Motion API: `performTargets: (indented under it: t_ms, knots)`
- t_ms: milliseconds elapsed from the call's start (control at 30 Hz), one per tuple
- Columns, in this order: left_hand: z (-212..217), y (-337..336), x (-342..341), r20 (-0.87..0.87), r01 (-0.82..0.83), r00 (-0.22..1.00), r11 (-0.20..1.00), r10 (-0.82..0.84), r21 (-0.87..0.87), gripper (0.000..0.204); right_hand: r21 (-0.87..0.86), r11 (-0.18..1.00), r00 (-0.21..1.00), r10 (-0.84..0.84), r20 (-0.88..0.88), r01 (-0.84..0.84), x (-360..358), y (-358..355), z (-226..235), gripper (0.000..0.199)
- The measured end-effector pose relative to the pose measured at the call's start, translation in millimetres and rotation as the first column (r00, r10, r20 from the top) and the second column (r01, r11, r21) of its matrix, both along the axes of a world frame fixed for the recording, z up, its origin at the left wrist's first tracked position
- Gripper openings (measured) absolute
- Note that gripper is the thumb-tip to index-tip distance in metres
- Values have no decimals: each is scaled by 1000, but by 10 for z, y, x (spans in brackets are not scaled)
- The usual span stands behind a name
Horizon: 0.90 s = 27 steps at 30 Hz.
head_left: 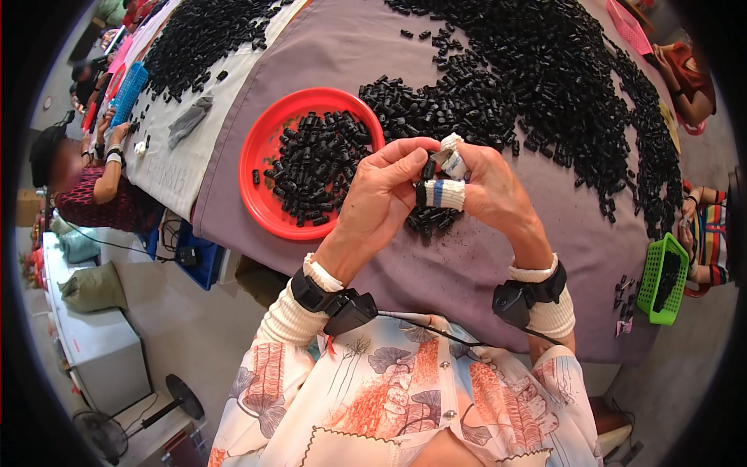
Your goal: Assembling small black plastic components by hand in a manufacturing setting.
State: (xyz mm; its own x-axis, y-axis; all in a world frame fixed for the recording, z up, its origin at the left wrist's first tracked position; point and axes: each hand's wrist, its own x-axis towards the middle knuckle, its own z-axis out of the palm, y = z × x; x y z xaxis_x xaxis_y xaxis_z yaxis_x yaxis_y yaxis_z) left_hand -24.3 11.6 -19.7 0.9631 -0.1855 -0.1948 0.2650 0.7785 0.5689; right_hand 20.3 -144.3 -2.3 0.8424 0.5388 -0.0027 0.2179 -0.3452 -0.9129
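Nearest me: both forearms in ribbed cream sleeves with black wrist bands, rising from the lower edge toward the near edge of the table.
Left hand [383, 193]: fingers curled narrow, thumb and forefinger pinched on the small black plastic clip piece [429, 168].
Right hand [489, 187]: fingertips wrapped in white tape with a blue stripe [443, 194], closed on the same piece from the other side.
Where the piece is: held in the air between both hands, over the near edge of the purple-grey cloth-covered table [467, 265].
How it should handle: I judge it light, stiff and smooth, easy to let slip; the grip belongs on its short ends, with fingertips only.
Round red plastic tray [257, 152]: just left of my hands, holding a heap of like pieces.
Big pile of black plastic pieces [545, 78]: spread toward the far right edge.
Green plastic basket [664, 280]: at the right corner, beside another person's hand.
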Motion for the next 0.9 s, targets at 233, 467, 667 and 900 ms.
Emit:
performTargets:
  t_ms: [233, 467, 667, 900]
  knots:
    - [-10, -5, 1, 25, -3, 1000, 1000, 3, 20, 17, -40, 998, 998, 42, 54, -40, 17, -9, 4, 38]
    - [-5, -11, -7, 12, -22, 1000, 998, 21, 54, 16, -39, 997, 995, 66, 74, -63, 11, 1, -3, 37]
    - [-26, 96, 44, 82, -88, 994, 982, 75, 167, 16, 5, 997, 992, 82, 97, -83, 64, -34, -47, 35]
    - [-114, 644, -20, 265, -341, 934, 384, 238, 858, 16, 45, 998, 996, -41, 79, 37, 140, -191, -66, 16]
